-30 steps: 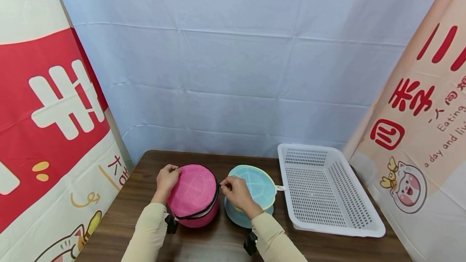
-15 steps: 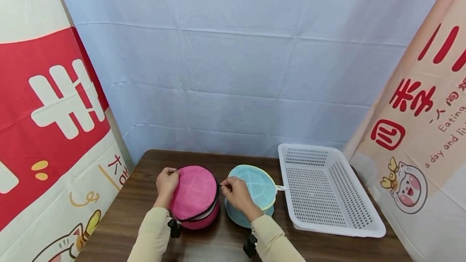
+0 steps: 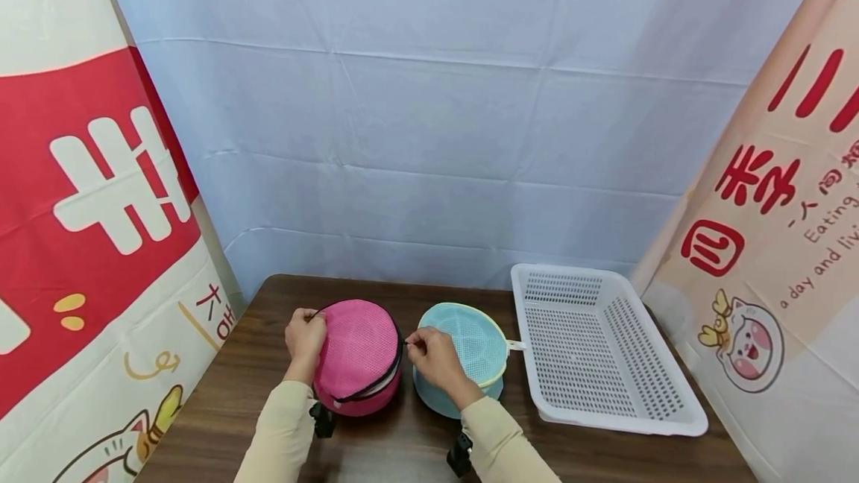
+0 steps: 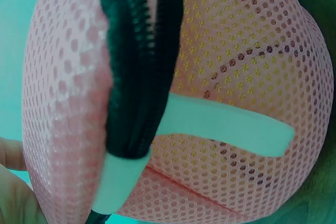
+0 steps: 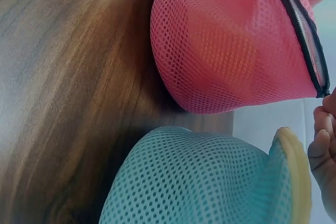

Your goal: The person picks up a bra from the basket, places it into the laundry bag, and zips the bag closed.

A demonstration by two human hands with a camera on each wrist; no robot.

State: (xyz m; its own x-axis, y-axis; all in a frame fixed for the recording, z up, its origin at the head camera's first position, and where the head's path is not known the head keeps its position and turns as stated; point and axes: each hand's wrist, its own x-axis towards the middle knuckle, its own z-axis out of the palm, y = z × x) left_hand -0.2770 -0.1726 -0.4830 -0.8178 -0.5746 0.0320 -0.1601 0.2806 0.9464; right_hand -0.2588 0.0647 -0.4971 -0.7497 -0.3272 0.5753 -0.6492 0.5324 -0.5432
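A round pink mesh laundry bag [image 3: 359, 341] with a black zipper [image 5: 294, 19] stands on the table, its lid partly unzipped along the near side. My left hand [image 3: 306, 335] grips the bag's rim at the far left. On its right side, the fingertips of my right hand [image 3: 439, 358] pinch the zipper at what looks like its pull; the pull itself is mostly hidden. Something yellowish [image 4: 226, 35] shows through the mesh, and a white tag [image 4: 226, 124] hangs beside the zipper. Beneath my right forearm stands a light-blue mesh laundry bag [image 3: 478, 334] with yellow trim.
A white plastic basket [image 3: 590, 349] with slotted walls sits on the right of the brown wooden table [image 3: 241, 393]. The blue bag's white tag [image 3: 515, 346] reaches the basket's edge. Hanging cloths [image 3: 429, 133] enclose the back and both sides.
My left hand has shifted slightly left along the pink bag's rim, and the lid's far edge sits a little differently. My right hand stays at the zipper, nearly still.
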